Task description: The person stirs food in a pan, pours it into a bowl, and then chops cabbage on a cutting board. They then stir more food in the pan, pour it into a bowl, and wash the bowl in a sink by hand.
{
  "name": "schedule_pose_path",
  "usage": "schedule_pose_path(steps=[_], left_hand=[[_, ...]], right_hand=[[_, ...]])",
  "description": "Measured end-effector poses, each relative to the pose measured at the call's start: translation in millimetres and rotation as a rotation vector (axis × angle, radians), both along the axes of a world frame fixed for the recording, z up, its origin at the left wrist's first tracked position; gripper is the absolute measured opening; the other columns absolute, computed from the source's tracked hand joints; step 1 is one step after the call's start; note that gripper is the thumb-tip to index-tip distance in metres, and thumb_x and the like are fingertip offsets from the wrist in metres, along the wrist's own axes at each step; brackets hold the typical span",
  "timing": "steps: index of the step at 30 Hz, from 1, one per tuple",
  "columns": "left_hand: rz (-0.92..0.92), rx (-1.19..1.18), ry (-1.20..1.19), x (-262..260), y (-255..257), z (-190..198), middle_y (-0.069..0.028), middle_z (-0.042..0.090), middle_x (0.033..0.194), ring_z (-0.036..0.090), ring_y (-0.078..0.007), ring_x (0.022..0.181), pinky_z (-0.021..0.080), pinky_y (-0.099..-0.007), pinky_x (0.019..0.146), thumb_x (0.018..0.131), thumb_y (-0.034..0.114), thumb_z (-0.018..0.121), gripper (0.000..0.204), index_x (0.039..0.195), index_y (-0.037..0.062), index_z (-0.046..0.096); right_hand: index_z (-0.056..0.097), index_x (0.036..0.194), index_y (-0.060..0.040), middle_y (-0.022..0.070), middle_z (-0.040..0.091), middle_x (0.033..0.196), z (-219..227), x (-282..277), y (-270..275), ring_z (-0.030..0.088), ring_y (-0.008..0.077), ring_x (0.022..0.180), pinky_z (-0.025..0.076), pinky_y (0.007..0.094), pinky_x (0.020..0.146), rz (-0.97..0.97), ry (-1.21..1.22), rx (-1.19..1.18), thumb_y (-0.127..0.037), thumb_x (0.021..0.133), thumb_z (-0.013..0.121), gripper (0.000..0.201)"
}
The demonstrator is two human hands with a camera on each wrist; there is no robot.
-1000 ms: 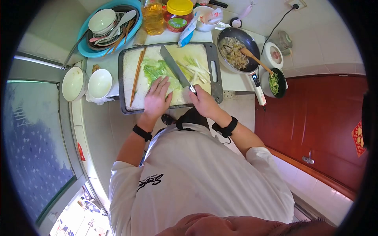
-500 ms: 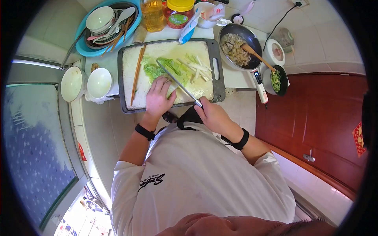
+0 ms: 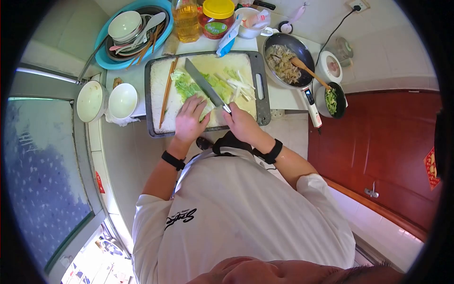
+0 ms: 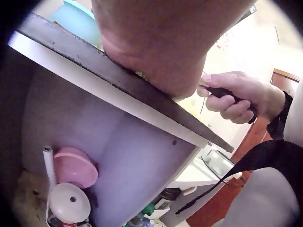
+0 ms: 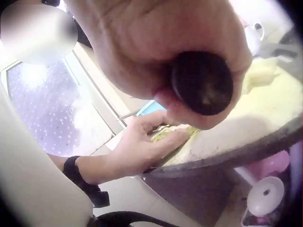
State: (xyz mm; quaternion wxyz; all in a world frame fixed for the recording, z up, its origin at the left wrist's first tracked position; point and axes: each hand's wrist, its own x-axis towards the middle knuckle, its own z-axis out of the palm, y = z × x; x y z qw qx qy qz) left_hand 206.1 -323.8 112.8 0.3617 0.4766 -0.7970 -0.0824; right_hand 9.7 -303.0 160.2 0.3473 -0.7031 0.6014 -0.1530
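Observation:
My right hand (image 3: 245,125) grips the knife (image 3: 204,84), its broad blade slanting up and left across the leafy greens (image 3: 185,86). Its fingers wrap the dark knife handle (image 5: 202,82) in the right wrist view. At the near end of the greens is my left hand (image 3: 189,122), left of the blade. Seen from the right wrist, the left hand (image 5: 132,149) holds leaf between its thumb and bent fingers. Pale stalks (image 3: 243,88) lie right of the blade on the dark-rimmed cutting board (image 3: 263,110). Wooden chopsticks (image 3: 167,92) lie along its left side.
Two white bowls (image 3: 123,101) stand left of the board. Behind are a blue basin (image 3: 103,56) of dishes, an oil bottle (image 3: 186,23) and a yellow-lidded jar (image 3: 217,26). To the right are a frying pan (image 3: 305,47) and a pot of chopped greens (image 3: 330,102).
Half a second ago the knife blade stood edge-on, its handle lower and farther right; now its flat side shows and my right hand is up and left. My left hand has stayed on the greens.

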Motion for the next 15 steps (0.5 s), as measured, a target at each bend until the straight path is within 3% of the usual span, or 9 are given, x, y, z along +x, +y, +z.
schedule_pose_path(steps=[5, 9, 11, 15], left_hand=[[0.008, 0.002, 0.018, -1.5, 1.8, -5.4, -0.0119, 0.061, 0.113, 0.058, -0.0319, 0.114, 0.050, -0.0405, 0.093, 0.074, 0.014, 0.075, 0.036, 0.106, 0.0032, 0.064], [0.033, 0.014, 0.043, -7.9, 0.2, -2.9, -0.0118, 0.060, 0.115, 0.057, -0.0328, 0.115, 0.049, -0.0419, 0.094, 0.074, 0.015, 0.076, 0.038, 0.108, 0.0041, 0.063], [0.065, -0.084, 0.012, -7.5, 3.6, 18.3, -0.0109, 0.059, 0.114, 0.057, -0.0330, 0.112, 0.050, -0.0420, 0.092, 0.072, 0.016, 0.076, 0.040, 0.108, 0.0056, 0.062], [0.064, -0.010, -0.001, 0.2, 8.1, 14.8, -0.0121, 0.059, 0.109, 0.059, -0.0335, 0.103, 0.051, -0.0410, 0.088, 0.069, 0.015, 0.077, 0.038, 0.104, 0.0062, 0.065]], right_hand=[[0.047, 0.100, 0.0010, 0.0258, 0.061, 0.073, -1.7, -16.7, 2.6, 0.062, 0.0441, 0.069, 0.048, 0.0509, 0.062, -0.033, -0.028, 0.012, -0.029, 0.097, 0.051, 0.031], [0.047, 0.099, 0.0009, 0.0252, 0.061, 0.070, 28.1, -11.8, 5.0, 0.061, 0.0439, 0.067, 0.047, 0.0507, 0.060, -0.012, -0.037, -0.012, -0.029, 0.097, 0.052, 0.031], [0.046, 0.098, 0.0007, 0.0250, 0.060, 0.069, 34.0, -11.1, 12.5, 0.061, 0.0439, 0.066, 0.047, 0.0508, 0.059, -0.003, -0.017, -0.004, -0.029, 0.097, 0.053, 0.030], [0.046, 0.097, -0.0001, 0.0244, 0.060, 0.069, 35.6, -11.5, 25.3, 0.061, 0.0439, 0.066, 0.047, 0.0499, 0.059, 0.055, -0.022, 0.035, -0.028, 0.097, 0.053, 0.029]])
